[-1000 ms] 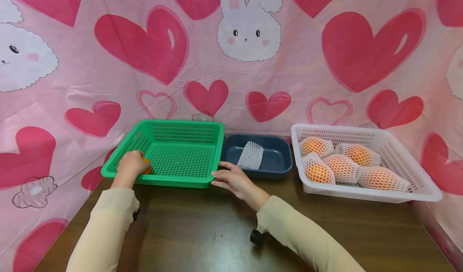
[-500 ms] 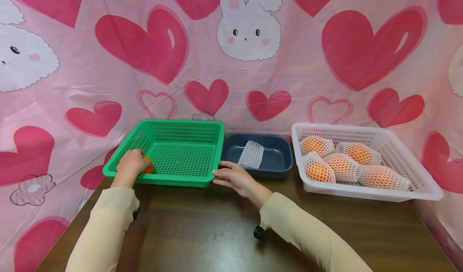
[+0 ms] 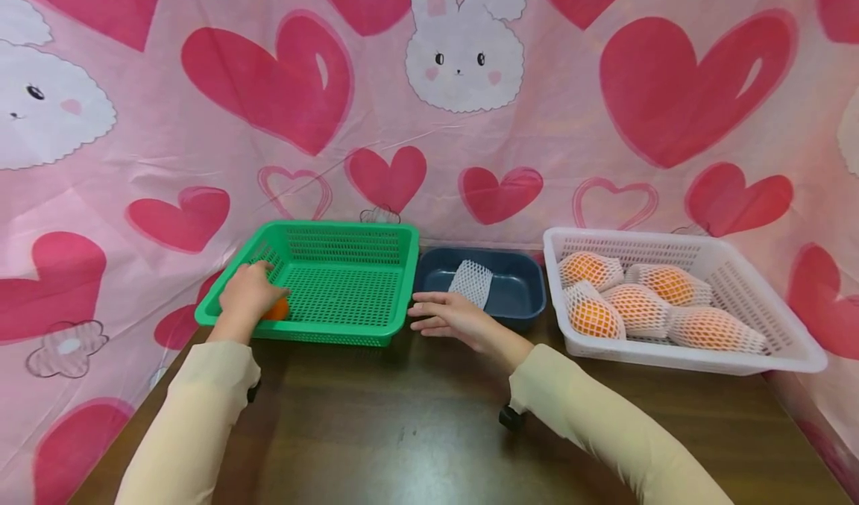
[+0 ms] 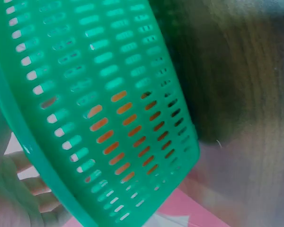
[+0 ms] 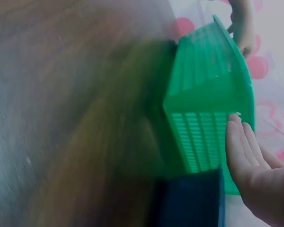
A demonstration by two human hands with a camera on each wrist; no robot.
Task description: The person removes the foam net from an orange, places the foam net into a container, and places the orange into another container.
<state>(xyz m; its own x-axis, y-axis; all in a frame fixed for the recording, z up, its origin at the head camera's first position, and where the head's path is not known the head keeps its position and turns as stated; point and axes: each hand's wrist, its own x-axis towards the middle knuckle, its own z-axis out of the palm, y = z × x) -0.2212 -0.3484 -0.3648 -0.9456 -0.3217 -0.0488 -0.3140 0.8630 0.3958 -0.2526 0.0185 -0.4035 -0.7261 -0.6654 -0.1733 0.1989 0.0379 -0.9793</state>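
1. Left hand (image 3: pixel 247 294): fingers loosely extended, not clenched; held over the near left corner of the green basket, thumb towards the orange fruit. Contact with the fruit: cannot be told.
2. Orange fruit (image 3: pixel 277 309), one, bare: inside the green basket, just below and to the right of the left hand's thumb, close to the near wall. Its colour shows through the wall slots in the left wrist view.
3. Green basket (image 3: pixel 335 333), slotted plastic: under the left hand, reaching across to the right hand's fingertips.
4. Right hand (image 3: pixel 456 318): fingers straight, relaxed, directed at the green basket's right wall. Whether the fingertips touch that wall cannot be told.
5. Dark blue tray (image 3: pixel 515 296): just beyond the right hand, beside the green basket.
6. White net sleeve (image 3: pixel 473 284), one, without fruit: lying in the dark blue tray, directly beyond the right hand.
7. White basket (image 3: pixel 671 360), slotted: to the right of the right hand, apart from it.
8. Wrapped oranges (image 3: pixel 637 309), five, in white netting: grouped inside the white basket, to the right of the right hand.
9. Table (image 3: pixel 376 430), dark brown wood: beneath both hands, carrying all three containers.
10. Pink cloth (image 3: pixel 295 132), printed with hearts and rabbits: hanging beyond both hands.
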